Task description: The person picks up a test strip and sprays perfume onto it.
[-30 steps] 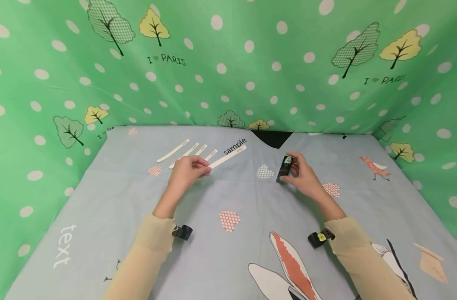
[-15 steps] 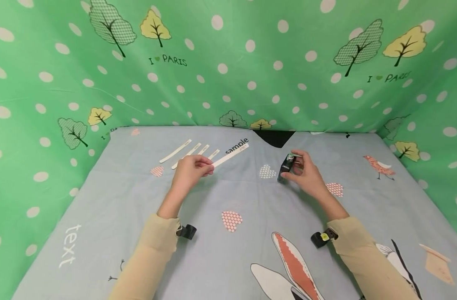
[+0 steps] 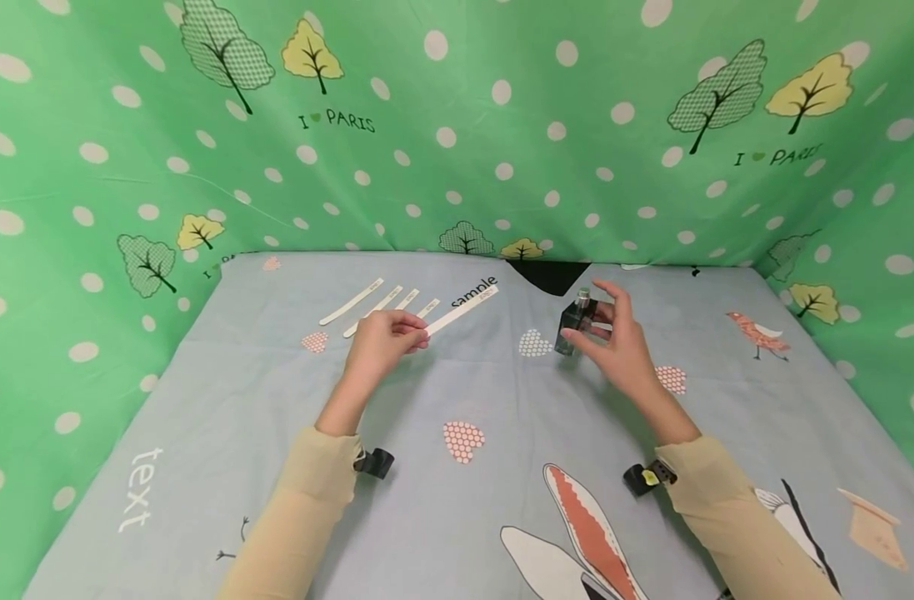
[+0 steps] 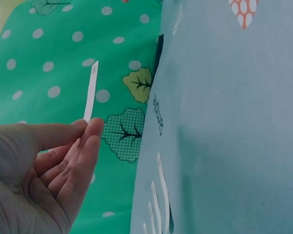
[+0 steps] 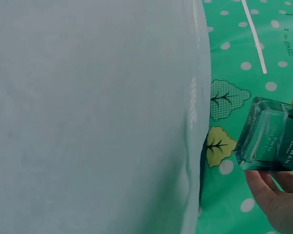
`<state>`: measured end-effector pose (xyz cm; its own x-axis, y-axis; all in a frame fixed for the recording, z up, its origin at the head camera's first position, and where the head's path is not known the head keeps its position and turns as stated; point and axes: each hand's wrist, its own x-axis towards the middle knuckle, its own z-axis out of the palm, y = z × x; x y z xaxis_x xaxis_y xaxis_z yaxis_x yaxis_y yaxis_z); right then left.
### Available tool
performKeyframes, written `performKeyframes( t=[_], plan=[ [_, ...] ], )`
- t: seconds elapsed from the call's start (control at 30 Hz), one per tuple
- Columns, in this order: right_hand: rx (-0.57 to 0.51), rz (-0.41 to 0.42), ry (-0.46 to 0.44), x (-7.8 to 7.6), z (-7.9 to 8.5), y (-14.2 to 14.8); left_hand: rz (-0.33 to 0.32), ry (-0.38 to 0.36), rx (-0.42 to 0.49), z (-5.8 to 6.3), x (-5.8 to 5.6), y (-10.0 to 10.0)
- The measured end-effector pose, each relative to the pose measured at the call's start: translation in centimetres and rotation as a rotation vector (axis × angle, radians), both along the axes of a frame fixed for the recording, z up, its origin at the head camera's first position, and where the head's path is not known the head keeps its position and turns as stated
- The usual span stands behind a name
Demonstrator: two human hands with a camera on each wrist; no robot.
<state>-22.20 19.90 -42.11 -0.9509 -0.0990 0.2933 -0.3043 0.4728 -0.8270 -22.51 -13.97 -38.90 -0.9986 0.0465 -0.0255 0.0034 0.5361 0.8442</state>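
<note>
My left hand [image 3: 385, 342] pinches one end of a white perfume test strip [image 3: 464, 309] between thumb and fingers. The strip points up and to the right, and the left wrist view shows its free end raised. My right hand [image 3: 623, 350] grips a dark green glass perfume bottle [image 3: 571, 329] by its sides, apart from the strip. On top of the bottle is an uncapped silver sprayer [image 3: 582, 297]; the index finger is raised beside it. White lettering on the glass faces the right wrist camera, with the bottle [image 5: 268, 136] at the right edge.
Several more test strips [image 3: 350, 302] lie slantwise side by side on the grey-blue printed cloth [image 3: 427, 500], beyond the left hand and partly hidden by it. Behind the table hangs a green dotted curtain [image 3: 427, 192]. Hearts and lettering are printed on the cloth.
The bottle has been tilted more upright in my right hand, and its index finger has lifted off toward the upper right. My left hand and its strip stay nearly still.
</note>
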Motion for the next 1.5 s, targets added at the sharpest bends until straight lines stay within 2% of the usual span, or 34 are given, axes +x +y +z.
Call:
performKeyframes(
  t=[0.4,0.6,0.97,1.5],
  plan=[
    [0.136,0.035,0.217,0.5,1.3,-1.2,-0.002,-0.016,-0.005,0.5,0.2,0.6],
    [0.182,0.042,0.233,0.8,1.5,-1.5,-0.009,-0.018,-0.005,0.6,0.3,0.9],
    [0.264,0.044,0.209,1.2,1.5,-1.9,-0.028,-0.019,-0.004,0.6,0.4,1.4],
    [0.313,0.080,0.344,1.3,1.0,-2.9,-0.038,-0.002,0.007,0.6,0.3,1.8]
  ],
)
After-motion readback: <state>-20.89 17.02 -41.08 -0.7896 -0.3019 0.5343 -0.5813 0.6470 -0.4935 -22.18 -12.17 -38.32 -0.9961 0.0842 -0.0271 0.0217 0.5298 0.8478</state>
